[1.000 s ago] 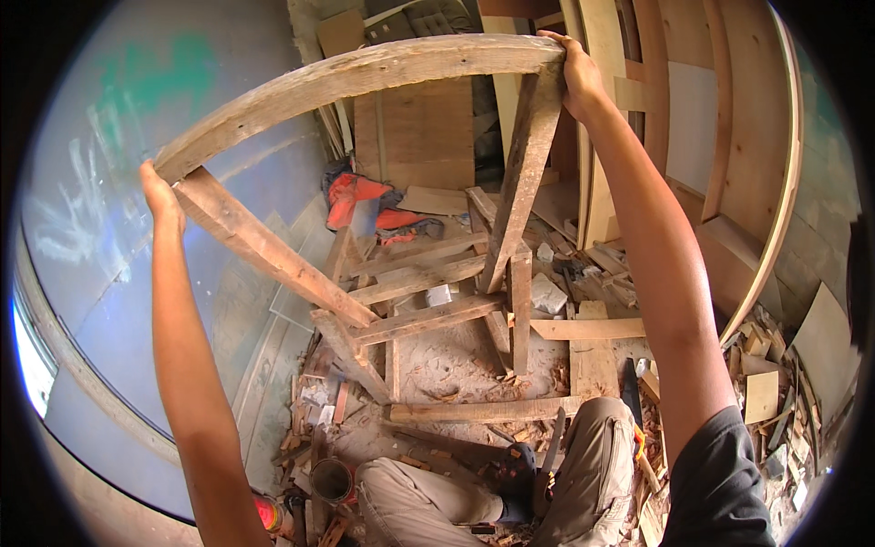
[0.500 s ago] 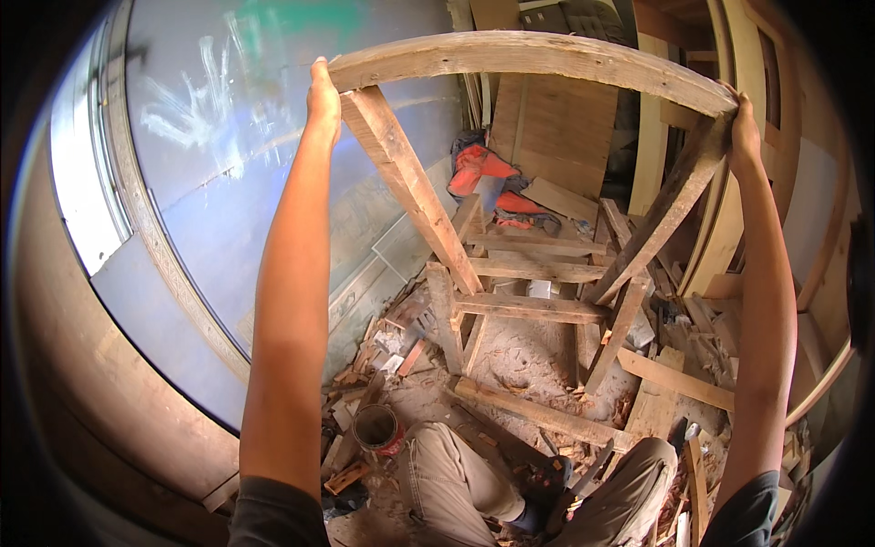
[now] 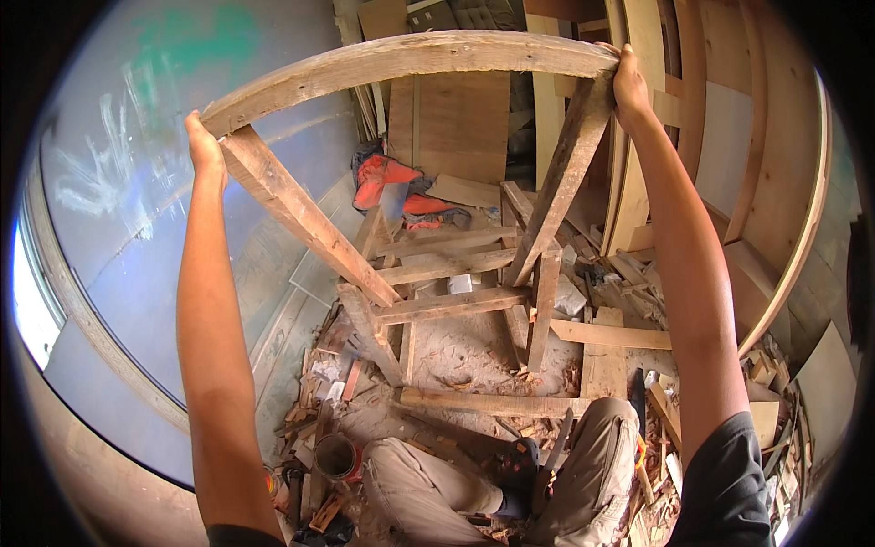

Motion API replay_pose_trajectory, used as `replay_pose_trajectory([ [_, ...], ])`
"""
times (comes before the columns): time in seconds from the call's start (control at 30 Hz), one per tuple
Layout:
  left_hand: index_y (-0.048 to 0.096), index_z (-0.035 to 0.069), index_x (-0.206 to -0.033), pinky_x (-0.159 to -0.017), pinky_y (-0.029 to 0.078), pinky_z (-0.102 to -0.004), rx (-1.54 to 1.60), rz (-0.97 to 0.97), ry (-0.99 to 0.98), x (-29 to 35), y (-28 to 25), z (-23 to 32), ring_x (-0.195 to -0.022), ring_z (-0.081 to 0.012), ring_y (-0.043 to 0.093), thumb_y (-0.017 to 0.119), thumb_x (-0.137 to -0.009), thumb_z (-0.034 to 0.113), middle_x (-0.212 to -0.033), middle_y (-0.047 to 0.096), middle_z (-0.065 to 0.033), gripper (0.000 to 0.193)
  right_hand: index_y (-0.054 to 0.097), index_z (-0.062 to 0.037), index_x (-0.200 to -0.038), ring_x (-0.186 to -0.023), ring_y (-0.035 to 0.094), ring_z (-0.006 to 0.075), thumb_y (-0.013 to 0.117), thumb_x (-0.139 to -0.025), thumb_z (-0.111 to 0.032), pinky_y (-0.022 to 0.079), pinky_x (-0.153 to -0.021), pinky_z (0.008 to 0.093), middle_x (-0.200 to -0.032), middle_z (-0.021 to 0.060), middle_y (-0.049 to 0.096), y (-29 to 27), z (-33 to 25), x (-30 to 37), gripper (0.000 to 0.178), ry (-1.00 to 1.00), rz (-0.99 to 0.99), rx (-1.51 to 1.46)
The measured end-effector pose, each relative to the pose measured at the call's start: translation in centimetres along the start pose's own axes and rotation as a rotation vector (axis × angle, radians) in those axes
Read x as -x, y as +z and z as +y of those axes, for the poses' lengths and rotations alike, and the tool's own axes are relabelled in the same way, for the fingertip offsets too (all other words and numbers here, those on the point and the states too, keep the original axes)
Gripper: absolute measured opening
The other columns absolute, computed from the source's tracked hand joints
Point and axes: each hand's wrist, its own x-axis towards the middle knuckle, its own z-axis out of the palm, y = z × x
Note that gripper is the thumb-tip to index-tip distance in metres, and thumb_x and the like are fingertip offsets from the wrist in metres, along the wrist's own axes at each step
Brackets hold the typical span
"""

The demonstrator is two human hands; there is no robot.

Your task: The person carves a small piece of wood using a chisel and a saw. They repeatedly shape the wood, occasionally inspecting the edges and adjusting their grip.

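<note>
A rough wooden frame [image 3: 415, 56], like that of a chair, stands before me, with a slightly curved top rail. My left hand [image 3: 208, 153] is closed round the rail's left end. At its right end my right hand [image 3: 631, 87] grips the corner, just above an upright. Two slanting posts run down from the rail, the left post [image 3: 305, 214] and the right post [image 3: 570, 173]. They meet a lower section of crossbars [image 3: 451, 305] and short legs near the floor. Both hands' undersides are hidden behind the wood.
A bluish paint-smeared panel [image 3: 118, 182] is at left. Red and dark cloth [image 3: 387, 178] lies by a plywood sheet [image 3: 465, 128] at the back. Wooden panels [image 3: 775, 137] line the right. A tin can [image 3: 337, 456], a loose beam [image 3: 483, 401] and wood scraps lie near my legs.
The view has swung to the right, so the surroundings sit further left. Both hands keep their hold on the wooden frame, whose left end now appears lower in the picture.
</note>
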Motion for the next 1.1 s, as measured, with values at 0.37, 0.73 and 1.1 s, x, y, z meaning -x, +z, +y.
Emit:
replay_pose_trajectory([
  [0.37, 0.043, 0.004, -0.147, -0.110, 0.037, -0.0470, -0.063, -0.159, -0.249, 2.2, -0.2, 2.5, -0.131, -0.0308, 0.049, 0.037, -0.098, 0.063, -0.143, 0.050, -0.0187, 0.076, 0.063, -0.0126, -0.138, -0.124, 0.055, 0.0211, 0.027, -0.109, -0.051, 0.040, -0.110, 0.0331, -0.135, 0.0088, 0.063, -0.4, 0.5, -1.0, 0.060, 0.085, -0.043, 0.051],
  [0.73, 0.039, -0.003, -0.152, -0.120, 0.025, -0.0525, 0.222, 0.001, -0.108, 11.1, -0.5, 14.2, -0.143, -0.0330, 0.037, 0.028, -0.102, 0.066, -0.155, 0.041, -0.0231, 0.085, 0.060, -0.0043, -0.138, -0.132, 0.051, 0.0295, 0.033, -0.102, -0.069, 0.034, -0.115, 0.0435, -0.143, 0.0176, 0.055, -4.4, -0.6, 2.3, 0.079, 0.084, 0.331, -0.112],
  [1.1, 0.076, 0.002, -0.104, -0.084, 0.050, -0.0281, -0.192, -0.511, 0.180, 20.7, 0.4, 16.8, -0.093, -0.0122, 0.065, 0.067, -0.099, 0.031, -0.093, 0.073, -0.0034, 0.031, 0.053, -0.0087, -0.142, -0.100, 0.057, 0.0273, 0.030, -0.091, -0.084, 0.045, -0.083, 0.0459, -0.123, 0.0109, 0.062, -10.7, 10.6, 35.1, 0.095, 0.865, -0.179, -0.442],
])
